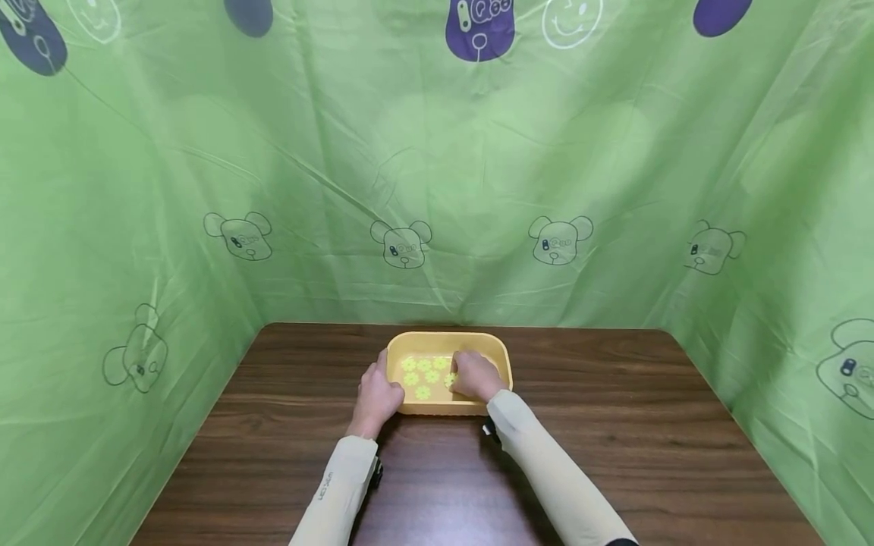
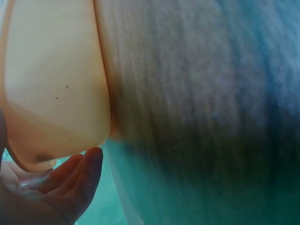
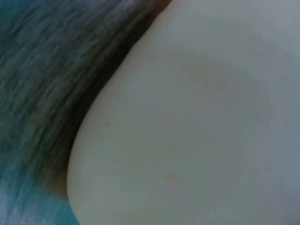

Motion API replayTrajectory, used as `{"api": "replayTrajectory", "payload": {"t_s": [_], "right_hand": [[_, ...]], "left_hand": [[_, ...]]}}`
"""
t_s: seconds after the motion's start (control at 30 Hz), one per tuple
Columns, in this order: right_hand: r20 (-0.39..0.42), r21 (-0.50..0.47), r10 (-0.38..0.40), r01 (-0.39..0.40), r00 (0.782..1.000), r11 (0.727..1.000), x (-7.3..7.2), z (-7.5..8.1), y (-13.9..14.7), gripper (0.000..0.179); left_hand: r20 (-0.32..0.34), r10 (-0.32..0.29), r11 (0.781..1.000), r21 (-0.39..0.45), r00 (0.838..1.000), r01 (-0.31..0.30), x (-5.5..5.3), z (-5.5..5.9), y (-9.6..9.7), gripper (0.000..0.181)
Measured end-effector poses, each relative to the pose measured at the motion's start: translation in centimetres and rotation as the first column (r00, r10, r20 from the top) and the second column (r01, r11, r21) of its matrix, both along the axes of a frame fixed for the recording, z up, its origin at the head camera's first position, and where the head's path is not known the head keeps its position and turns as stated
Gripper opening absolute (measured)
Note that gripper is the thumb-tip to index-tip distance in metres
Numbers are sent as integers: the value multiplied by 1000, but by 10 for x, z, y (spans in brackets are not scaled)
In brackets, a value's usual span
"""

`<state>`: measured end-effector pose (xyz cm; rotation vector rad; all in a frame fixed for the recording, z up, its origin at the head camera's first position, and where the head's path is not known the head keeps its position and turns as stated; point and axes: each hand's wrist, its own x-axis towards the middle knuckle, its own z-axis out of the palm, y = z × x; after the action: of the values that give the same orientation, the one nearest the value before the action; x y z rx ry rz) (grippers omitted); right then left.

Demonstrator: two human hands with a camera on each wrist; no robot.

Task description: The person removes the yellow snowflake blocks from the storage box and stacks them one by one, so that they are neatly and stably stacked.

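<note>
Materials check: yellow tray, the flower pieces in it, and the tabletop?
Yellow tray: looks like moulded plastic, smooth and semi-matte, with rounded corners and a thin rim; its wall glows translucent in the left wrist view. Flower pieces: flat yellow-green shapes, possibly foam or thin plastic; too small to tell. Tabletop: dark wood-grain surface, probably laminate, with even streaks and a low sheen.

We've got a shallow yellow tray (image 1: 501,353), rounded at the corners, sitting flat low in the centre of the frame on the dark wood. Inside it we count several small yellow-green flower pieces (image 1: 424,377) lying flat on its floor, clustered in the left and middle part, close together.
</note>
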<state>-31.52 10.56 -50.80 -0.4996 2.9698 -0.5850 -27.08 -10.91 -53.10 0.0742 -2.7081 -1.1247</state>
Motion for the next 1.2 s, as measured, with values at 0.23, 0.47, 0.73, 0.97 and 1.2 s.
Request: {"api": "replayTrajectory", "payload": {"t_s": [0.23, 0.47, 0.73, 0.97, 1.2], "right_hand": [[-40, 1, 21, -21, 999, 1000, 6, 3, 2, 26], [-92, -66, 27, -33, 995, 997, 7, 9, 9, 19], [-166, -387, -174, 98, 971, 917, -7, 36, 57, 16], [-162, -422, -278, 189, 947, 887, -3, 48, 147, 20], [-59, -301, -370, 336, 927, 892, 13, 9, 203, 17]], "left_hand": [[-7, 0, 1000, -10, 1000, 0, -1, 0, 1, 77], [-14, 5, 1000, 0, 1000, -5, -3, 1, 2, 76], [-8, 8, 1000, 4, 1000, -8, -3, 1, 5, 76], [3, 6, 1000, 25, 1000, -6, -2, 3, 8, 77], [34, 6, 1000, 5, 999, -6, -1, 1, 3, 79]]}}
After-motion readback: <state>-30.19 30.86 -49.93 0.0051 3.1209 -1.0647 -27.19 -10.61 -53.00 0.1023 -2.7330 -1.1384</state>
